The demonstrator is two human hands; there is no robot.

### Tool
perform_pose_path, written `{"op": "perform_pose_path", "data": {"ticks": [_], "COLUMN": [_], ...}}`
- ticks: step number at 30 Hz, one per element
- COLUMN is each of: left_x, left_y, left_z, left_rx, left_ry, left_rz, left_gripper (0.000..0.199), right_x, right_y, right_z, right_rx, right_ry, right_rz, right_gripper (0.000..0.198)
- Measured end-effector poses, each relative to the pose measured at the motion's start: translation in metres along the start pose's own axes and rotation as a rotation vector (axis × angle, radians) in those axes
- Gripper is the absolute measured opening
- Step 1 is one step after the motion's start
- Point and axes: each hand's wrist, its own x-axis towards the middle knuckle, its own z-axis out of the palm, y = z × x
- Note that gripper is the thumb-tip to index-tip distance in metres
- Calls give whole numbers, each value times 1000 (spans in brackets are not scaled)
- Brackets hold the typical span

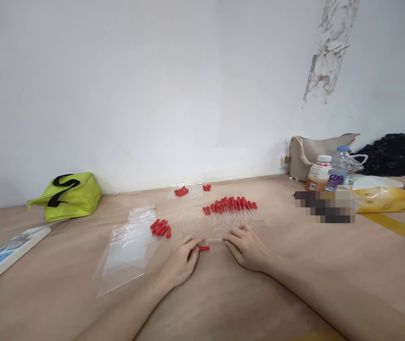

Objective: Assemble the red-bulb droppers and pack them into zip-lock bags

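Observation:
Between the fingers of my left hand (184,258) is a red rubber bulb (204,248), its end poking out to the right. My right hand (244,247) pinches a thin clear glass tube (215,241), which points left toward the bulb; the two look apart. Just beyond my right hand lies a row of droppers (233,208), red bulbs fitted on clear tubes. Loose clear tubes (189,223) lie beyond my left hand, with a small pile of red bulbs (160,228) to their left.
Clear plastic bags (126,251) lie flat at left. Near the wall is another bag (188,191) with red bulbs and tubes. A lime-green pouch (69,196) and a power strip (7,255) stand at far left. Bottles (319,173), a grey bag (302,151) and a yellow tissue pack (387,199) occupy the right.

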Motion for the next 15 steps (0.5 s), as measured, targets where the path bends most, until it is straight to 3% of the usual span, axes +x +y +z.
{"op": "perform_pose_path", "data": {"ticks": [5,15], "left_x": [1,4], "left_y": [5,2], "left_z": [4,8], "left_rx": [6,108], "left_ry": [-59,136], "left_rz": [58,-102], "left_gripper": [28,11], "right_x": [0,1], "right_y": [0,-9], "right_z": [0,-2], "right_rx": [41,275], "right_ry": [-7,103], "right_rz": [64,203], "right_gripper": [22,19]}}
